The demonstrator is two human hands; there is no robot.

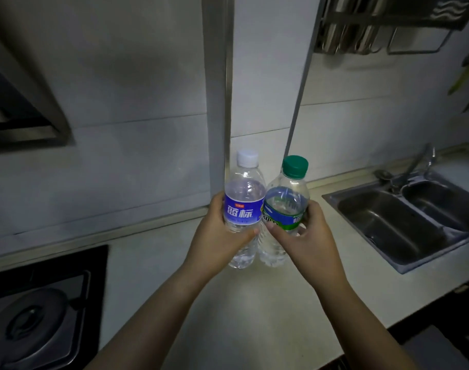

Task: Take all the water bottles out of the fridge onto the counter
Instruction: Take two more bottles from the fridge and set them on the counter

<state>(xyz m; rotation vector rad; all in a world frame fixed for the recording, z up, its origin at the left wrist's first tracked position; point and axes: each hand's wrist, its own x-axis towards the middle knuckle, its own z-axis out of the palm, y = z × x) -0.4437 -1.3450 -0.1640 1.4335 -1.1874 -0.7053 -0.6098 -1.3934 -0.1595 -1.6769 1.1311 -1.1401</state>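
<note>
Two clear water bottles are side by side over the pale counter (254, 311), touching each other. My left hand (217, 236) grips the blue-label bottle (244, 206), which has a white cap. My right hand (305, 236) grips the green-label bottle (285, 209), which has a green cap. Both bottles are upright, and their bases are at or just above the counter top; I cannot tell whether they touch it. The fridge is out of view.
A double steel sink (412, 222) with a faucet (414, 166) lies at the right. A black gas stove (41, 311) with a lidded pot sits at the lower left. A range hood (19, 97) hangs upper left, a utensil rack (388, 25) upper right.
</note>
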